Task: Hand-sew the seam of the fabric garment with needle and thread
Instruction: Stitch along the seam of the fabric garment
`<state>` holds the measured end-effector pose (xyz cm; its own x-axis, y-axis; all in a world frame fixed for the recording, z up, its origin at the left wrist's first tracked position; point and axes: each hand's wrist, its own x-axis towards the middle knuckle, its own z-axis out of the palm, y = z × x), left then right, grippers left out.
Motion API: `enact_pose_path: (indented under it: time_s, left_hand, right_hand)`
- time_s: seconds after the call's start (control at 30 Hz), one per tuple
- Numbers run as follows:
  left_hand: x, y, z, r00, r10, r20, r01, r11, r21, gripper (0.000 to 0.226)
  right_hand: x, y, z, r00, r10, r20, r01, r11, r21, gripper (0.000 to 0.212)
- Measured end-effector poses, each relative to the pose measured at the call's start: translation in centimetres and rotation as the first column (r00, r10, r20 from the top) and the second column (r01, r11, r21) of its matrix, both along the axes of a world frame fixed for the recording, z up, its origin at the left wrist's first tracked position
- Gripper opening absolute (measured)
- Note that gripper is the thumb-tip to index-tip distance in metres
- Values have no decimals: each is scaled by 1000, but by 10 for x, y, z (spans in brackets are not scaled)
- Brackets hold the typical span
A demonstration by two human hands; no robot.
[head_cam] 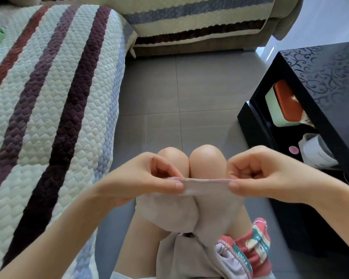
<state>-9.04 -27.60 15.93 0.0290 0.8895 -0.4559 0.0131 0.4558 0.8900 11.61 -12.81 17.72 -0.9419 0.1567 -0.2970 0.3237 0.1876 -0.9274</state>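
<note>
only unreadable lettering [258, 239], red cloth [257, 256] beside garment [189, 210]

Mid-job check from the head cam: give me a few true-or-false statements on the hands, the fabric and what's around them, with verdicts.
1. The left hand and right hand both pinch the pale fabric, its edge stretched between them. True.
2. The pale fabric lies flat on the black table. False: it is held up over the knees and drapes down onto the lap.
3. The red patterned cloth hangs from the right hand. False: it lies by the person's right thigh, with neither hand on it.
4. A striped quilted cover lies to the person's left. True.
5. The table's shelf holds a green-and-orange box. True.
</note>
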Motion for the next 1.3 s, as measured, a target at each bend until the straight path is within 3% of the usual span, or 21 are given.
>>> enact_pose_path:
  time_s: [0.07, 0.1, 0.17, 0.27, 0.57, 0.7, 0.87, 1.3]
  left_hand:
    - [8, 7, 4, 998, -61, 24, 60, 998, 37, 9]
    - [10, 10, 2, 999, -49, 11, 49, 998, 46, 12]
    - [10, 15, -9, 999, 9, -41, -8, 1000, 19, 13]
    - [10, 17, -22, 997, 2, -72, -6, 998, -60, 7]
    - [15, 21, -33, 998, 34, 56, -29, 996, -89, 1]
    - [13, 22, -35, 997, 35, 69, -28, 995, -100, 2]
    - [12, 22, -37, 996, 45, 83, -36, 994, -104, 3]
    - [11, 22, -37, 990, 40, 136, -26, 994, -102, 8]
  right_hand:
    - [8, -2, 12, 999, 37, 18, -35, 994, -99, 25]
    - [8, -2, 9, 998, 31, 58, -26, 997, -75, 28]
    - [4, -2, -9, 985, -60, 162, 42, 993, 113, 34]
    - [0, 0, -33, 970, -135, 201, 64, 944, 323, 34]
    - [-12, -5, -49, 983, -109, -145, 158, 906, 393, 6]
    - [-18, -4, -51, 977, -31, -212, 130, 871, 473, 13]
    - [-20, -2, -59, 978, -38, -205, 120, 907, 405, 26]
    - [-24, -1, -69, 977, -83, -194, 101, 991, 87, 17]
